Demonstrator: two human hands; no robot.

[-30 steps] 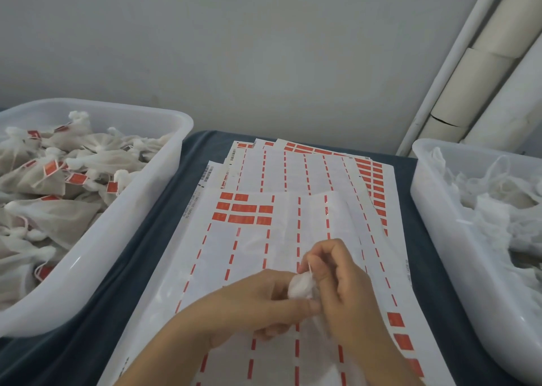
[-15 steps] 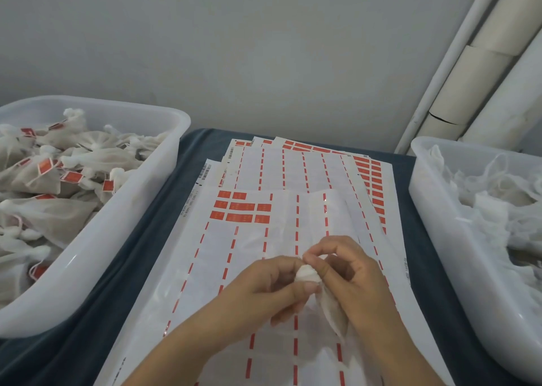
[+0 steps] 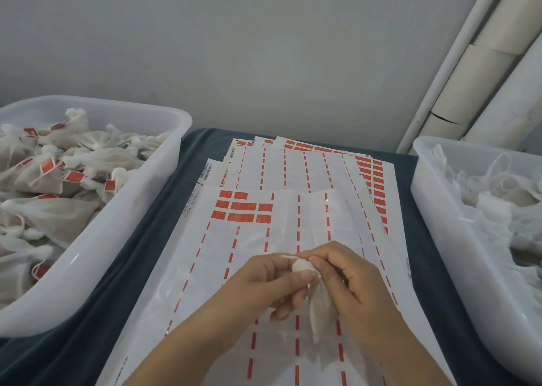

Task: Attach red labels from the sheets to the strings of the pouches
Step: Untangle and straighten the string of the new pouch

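The pouch [image 3: 321, 306] you are working on is held between your two hands, above the nearest label sheet [image 3: 264, 256] and toward the near edge of the table [image 3: 152, 230]. Over the last second its body has dropped out from behind your fingers and now hangs down in plain view, while a short white end of string [image 3: 289, 257] has come out sideways at the gathered neck. That suggests you have just freed the string, so the next step is likely to peel a red label; no label is on this pouch yet.

Your left hand [image 3: 264, 286] pinches the bunched neck between thumb and fingers. Your right hand [image 3: 349, 280] is curled over the top of the pouch, fingertips closed on it near the string.

The remaining red labels [image 3: 243, 209] sit in a small block at the sheet's far left corner, well apart from your hands. The left bin [image 3: 96, 239] holds pouches already tagged in red; the right bin [image 3: 440, 233] holds white ones with loose strings.

Your fingers hide the knot itself, and I cannot be sure whether the string is one strand or a loop. Both bins are cut off at the frame edges.
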